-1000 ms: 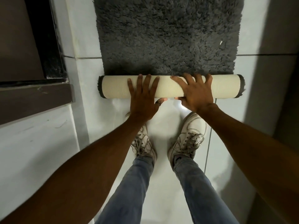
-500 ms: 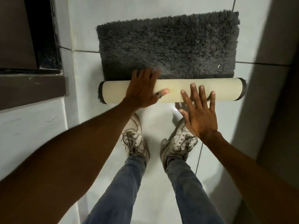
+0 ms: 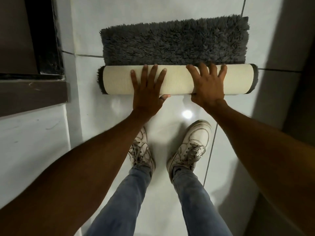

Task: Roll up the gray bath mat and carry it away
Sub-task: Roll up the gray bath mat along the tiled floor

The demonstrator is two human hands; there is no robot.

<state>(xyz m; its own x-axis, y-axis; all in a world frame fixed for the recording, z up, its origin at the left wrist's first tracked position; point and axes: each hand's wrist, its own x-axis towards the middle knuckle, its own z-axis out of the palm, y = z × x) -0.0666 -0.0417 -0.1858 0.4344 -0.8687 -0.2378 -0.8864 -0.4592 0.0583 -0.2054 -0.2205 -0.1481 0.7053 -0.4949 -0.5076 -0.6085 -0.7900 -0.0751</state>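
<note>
The gray shaggy bath mat (image 3: 173, 40) lies on the white tiled floor, its near part wound into a roll (image 3: 117, 80) that shows the cream backing. A strip of flat gray pile lies beyond the roll. My left hand (image 3: 148, 92) rests flat on the roll's middle, fingers spread, thumb under the near side. My right hand (image 3: 207, 86) presses on the roll to the right of it, fingers spread over the top and touching the pile.
A dark door frame and brown step (image 3: 32, 92) stand at the left. A gray wall (image 3: 289, 65) runs along the right. My white sneakers (image 3: 192, 147) stand on the tiles (image 3: 88, 31) just behind the roll.
The roll has grown thicker and moved away from me, so less flat mat is left. My right hand came back onto the roll from below it.
</note>
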